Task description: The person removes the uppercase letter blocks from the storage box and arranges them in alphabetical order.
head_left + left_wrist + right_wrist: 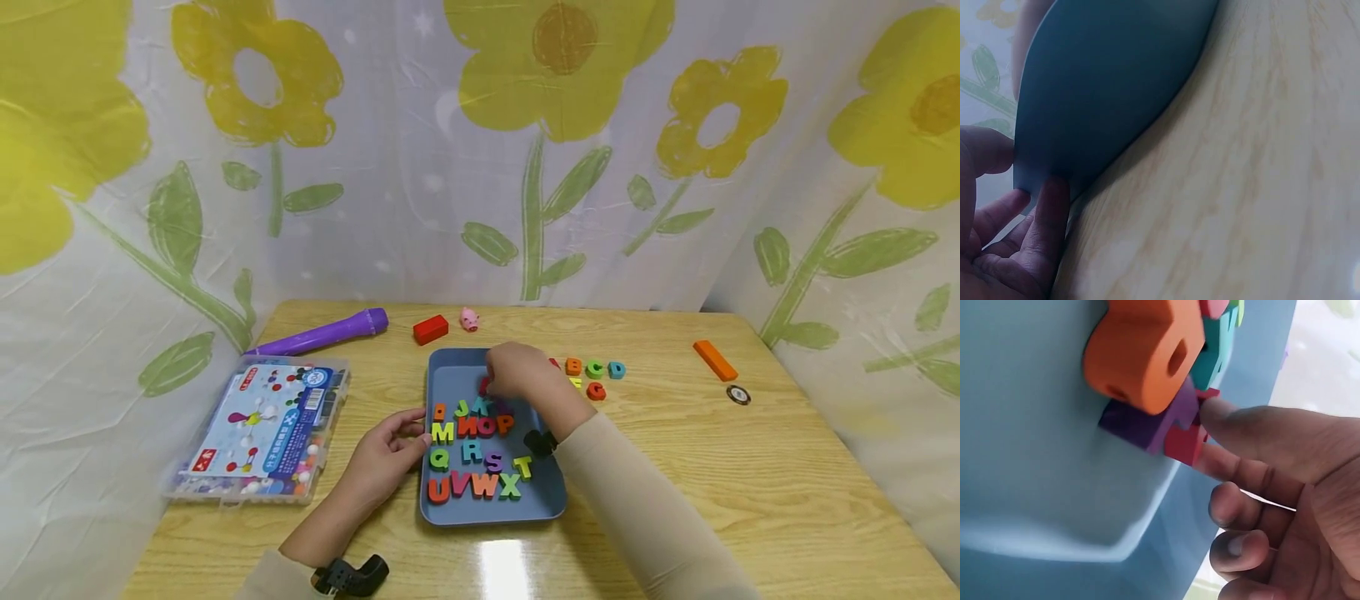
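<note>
Red letter (1186, 442) pinched between right fingers (1241, 425)

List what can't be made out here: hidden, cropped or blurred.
- Red letter pinched by the right hand: its shape is hidden by fingers in head and right wrist views.
- Yellow letter beside the tray: half covered by that hand, head view.
- Box label text: too small.
- Left wrist view: tray contents hidden behind its wall.
</note>
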A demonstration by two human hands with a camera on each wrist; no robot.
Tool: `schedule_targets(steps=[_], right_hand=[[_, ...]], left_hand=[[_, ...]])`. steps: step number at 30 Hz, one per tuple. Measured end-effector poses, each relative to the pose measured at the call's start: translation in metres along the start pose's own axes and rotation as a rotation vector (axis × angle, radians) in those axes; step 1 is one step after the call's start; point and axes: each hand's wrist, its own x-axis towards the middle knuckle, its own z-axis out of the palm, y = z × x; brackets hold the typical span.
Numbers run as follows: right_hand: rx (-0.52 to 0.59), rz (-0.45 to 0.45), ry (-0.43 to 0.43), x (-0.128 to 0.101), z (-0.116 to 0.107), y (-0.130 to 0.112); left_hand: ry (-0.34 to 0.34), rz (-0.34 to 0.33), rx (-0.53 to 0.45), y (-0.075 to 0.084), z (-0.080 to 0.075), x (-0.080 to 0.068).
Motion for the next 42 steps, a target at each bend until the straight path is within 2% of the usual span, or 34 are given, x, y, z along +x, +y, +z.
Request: schedule_targets(steps=[11,15,19,25,30,37,42], right_hand=[[-0.017,0.015,0.024,0.0,0.008,0.012],[0.001,0.016,0.026,-0.002,0.008,0.015],[0.05,0.0,0.064,-0.012,0.002,0.026],[0.164,-0.024,0.151,-0.042,-0.02,0.065],[0.276,0.009,0.191,-0.068,-0.029,0.107],[0.264,0.08,0.177,-0.092,-0.011,0.163],[0.236,0.139,0.14,-0.102,0.004,0.186]], left_hand=[[-0.004,-0.005,0.017,0.002,0.001,0.0],[-0.009,-0.001,0.027,0.002,0.003,0.002],[-0.009,0.0,0.03,0.002,0.005,0.002],[-0.004,0.0,0.048,0.003,0.006,0.001],[0.006,-0.015,0.039,0.002,0.005,0.001],[0.011,-0.021,0.045,0.0,0.003,0.002],[0.012,-0.025,0.041,0.0,0.001,0.002]])
